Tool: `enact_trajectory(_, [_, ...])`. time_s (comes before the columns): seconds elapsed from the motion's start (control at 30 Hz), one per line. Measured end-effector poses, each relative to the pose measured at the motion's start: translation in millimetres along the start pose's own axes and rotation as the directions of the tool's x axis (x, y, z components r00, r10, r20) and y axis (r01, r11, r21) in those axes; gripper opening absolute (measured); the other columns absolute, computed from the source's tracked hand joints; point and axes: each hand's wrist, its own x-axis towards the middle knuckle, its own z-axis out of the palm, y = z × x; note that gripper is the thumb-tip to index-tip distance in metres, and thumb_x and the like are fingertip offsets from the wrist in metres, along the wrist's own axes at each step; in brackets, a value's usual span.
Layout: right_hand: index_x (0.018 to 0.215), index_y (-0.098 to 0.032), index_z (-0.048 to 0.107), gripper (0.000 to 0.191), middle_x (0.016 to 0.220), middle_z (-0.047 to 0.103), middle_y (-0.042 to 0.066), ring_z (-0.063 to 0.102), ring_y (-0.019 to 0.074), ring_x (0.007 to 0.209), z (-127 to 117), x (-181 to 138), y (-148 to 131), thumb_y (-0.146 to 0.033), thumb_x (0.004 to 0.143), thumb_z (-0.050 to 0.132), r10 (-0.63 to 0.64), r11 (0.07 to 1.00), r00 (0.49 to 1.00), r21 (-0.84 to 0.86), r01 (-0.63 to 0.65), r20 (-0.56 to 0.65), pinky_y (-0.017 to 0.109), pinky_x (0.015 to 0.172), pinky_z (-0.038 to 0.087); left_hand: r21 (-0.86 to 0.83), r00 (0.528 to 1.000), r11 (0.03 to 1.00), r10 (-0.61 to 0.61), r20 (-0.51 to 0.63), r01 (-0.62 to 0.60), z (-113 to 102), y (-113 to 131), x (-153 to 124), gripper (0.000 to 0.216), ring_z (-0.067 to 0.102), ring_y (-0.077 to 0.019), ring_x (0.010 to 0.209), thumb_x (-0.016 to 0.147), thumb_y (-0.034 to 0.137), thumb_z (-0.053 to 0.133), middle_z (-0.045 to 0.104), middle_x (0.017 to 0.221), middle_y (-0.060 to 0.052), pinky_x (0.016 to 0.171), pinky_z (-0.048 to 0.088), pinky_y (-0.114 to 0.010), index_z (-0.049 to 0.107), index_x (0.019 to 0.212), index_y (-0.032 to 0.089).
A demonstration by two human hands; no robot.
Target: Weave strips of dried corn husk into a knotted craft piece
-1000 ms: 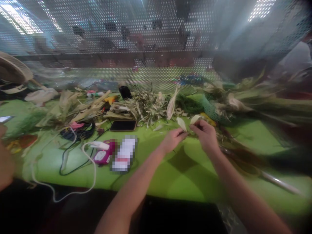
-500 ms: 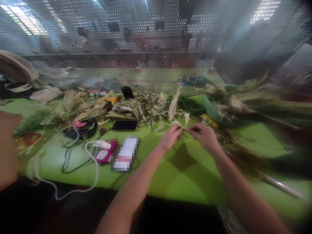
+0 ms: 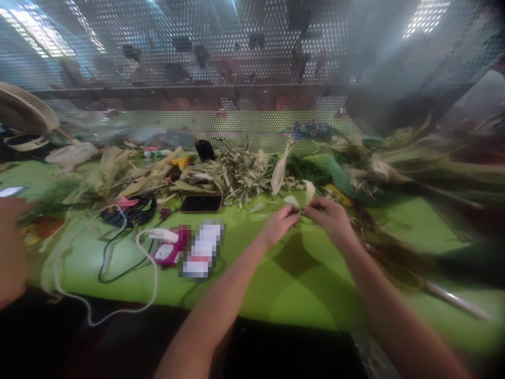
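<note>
Both my hands meet over the green table (image 3: 300, 279), just in front of a heap of dried husks (image 3: 232, 173). My left hand (image 3: 279, 225) pinches a small pale husk piece (image 3: 302, 199) from the left. My right hand (image 3: 333, 220) pinches the same piece from the right. Two pale leaf tips stick up between the fingertips. The fingers of both hands are closed tight on it.
A black phone (image 3: 200, 203) lies left of my hands, with a pink device (image 3: 168, 252), a white cable (image 3: 145, 284) and black cords (image 3: 128, 216) further left. Long green leaves (image 3: 426, 168) pile at the right. Another person's arm (image 3: 11, 252) shows at the left edge. A perforated screen (image 3: 252, 68) stands behind.
My hands came closer together on the husk piece, and its two pale tips folded up between my fingers. The other person's arm at the left shifted a little.
</note>
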Motion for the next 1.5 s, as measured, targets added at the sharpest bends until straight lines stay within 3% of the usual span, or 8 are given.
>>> enact_trajectory(0.13, [0.072, -0.019, 0.067, 0.031, 0.072, 0.064, 0.002, 0.054, 0.0172, 0.069, 3.7, 0.4, 5.2, -0.050, 0.073, 0.072, -0.006, 1.000, 0.999, 0.006, 0.007, -0.037, 0.030, 0.064, 0.043, 0.046, 1.000, 0.999, 0.009, -0.007, -0.008, 1.3, 4.4, -2.8, 0.028, 0.038, -0.0093, 0.064, 0.089, 0.044, 0.057, 0.045, 0.071, 0.002, 0.061, 0.031, -0.022, 0.057, 0.087, 0.017])
enact_trajectory(0.27, [0.068, -0.020, 0.063, 0.030, 0.068, 0.060, 0.001, 0.053, 0.0175, 0.070, 5.1, -0.3, 4.3, -0.048, 0.073, 0.072, 0.003, 1.000, 0.995, 0.001, -0.002, -0.099, 0.029, 0.064, 0.042, 0.118, 0.998, 0.992, 0.045, 0.042, -0.050, 0.4, 9.3, -3.2, 0.026, 0.048, -0.0125, 0.076, 0.089, 0.042, 0.057, 0.057, 0.083, -0.002, 0.072, 0.038, -0.023, 0.064, 0.096, 0.017])
enact_trajectory(0.43, [0.077, -0.019, 0.067, 0.034, 0.074, 0.065, 0.003, 0.057, 0.0183, 0.071, 1.8, 0.7, -3.7, -0.052, 0.070, 0.074, 0.094, 0.976, 0.990, 0.188, -0.112, 0.103, 0.031, 0.068, 0.045, 0.168, 0.995, 0.981, 0.088, 0.051, -0.095, 1.0, 6.5, -0.1, 0.026, 0.057, -0.0187, 0.095, 0.089, 0.038, 0.057, 0.066, 0.096, -0.006, 0.093, 0.041, -0.031, 0.067, 0.100, 0.017])
enact_trajectory(0.53, [0.078, -0.020, 0.067, 0.036, 0.075, 0.067, 0.003, 0.059, 0.0194, 0.072, 2.8, 1.5, -4.1, -0.051, 0.065, 0.077, 0.129, 0.961, 0.984, 0.229, -0.156, 0.126, 0.032, 0.069, 0.047, 0.156, 0.995, 0.984, 0.077, 0.070, -0.087, 3.2, 3.8, 0.9, 0.025, 0.059, -0.0210, 0.101, 0.088, 0.037, 0.059, 0.068, 0.100, -0.007, 0.098, 0.040, -0.034, 0.068, 0.100, 0.017])
enact_trajectory(0.87, [0.073, -0.020, 0.060, 0.034, 0.068, 0.058, -0.001, 0.051, 0.0150, 0.065, 9.3, -1.2, -2.5, -0.050, 0.070, 0.075, 0.109, 0.956, 0.994, 0.272, -0.107, 0.006, 0.029, 0.063, 0.044, 0.178, 0.991, 0.982, 0.041, 0.126, -0.064, 9.0, -0.9, -2.7, 0.028, 0.054, -0.0144, 0.077, 0.088, 0.041, 0.059, 0.064, 0.081, -0.003, 0.076, 0.041, -0.028, 0.067, 0.089, 0.015])
enact_trajectory(1.07, [0.091, -0.019, 0.067, 0.040, 0.085, 0.069, 0.004, 0.060, 0.0177, 0.078, 0.6, 2.1, -6.4, -0.055, 0.076, 0.070, 0.070, 0.967, 0.993, 0.239, -0.092, 0.098, 0.030, 0.072, 0.049, -0.006, 0.997, 1.000, -0.015, -0.081, 0.014, 6.2, 0.2, 0.0, 0.029, 0.049, -0.0108, 0.065, 0.086, 0.043, 0.062, 0.060, 0.076, -0.002, 0.062, 0.036, -0.024, 0.062, 0.093, 0.015])
enact_trajectory(1.17, [0.086, -0.018, 0.068, 0.034, 0.082, 0.071, 0.005, 0.062, 0.0173, 0.076, 1.2, 1.6, -2.1, -0.051, 0.076, 0.071, 0.066, 0.988, 0.982, 0.127, -0.089, 0.176, 0.030, 0.071, 0.049, -0.095, 0.987, 0.995, -0.006, -0.158, -0.010, 2.5, -0.7, 1.3, 0.032, 0.050, -0.0111, 0.066, 0.083, 0.043, 0.066, 0.061, 0.080, -0.001, 0.060, 0.036, -0.024, 0.058, 0.101, 0.017])
enact_trajectory(1.5, [0.080, -0.019, 0.070, 0.017, 0.074, 0.069, 0.002, 0.059, 0.0165, 0.069, 3.8, 0.2, 8.1, -0.036, 0.079, 0.066, -0.035, 0.992, 0.992, -0.112, 0.049, 0.121, 0.028, 0.065, 0.044, -0.020, 0.979, 0.999, -0.052, -0.199, 0.049, -3.8, 1.6, 0.0, 0.030, 0.051, -0.0095, 0.062, 0.084, 0.045, 0.064, 0.056, 0.067, 0.002, 0.063, 0.039, -0.024, 0.058, 0.082, 0.016])
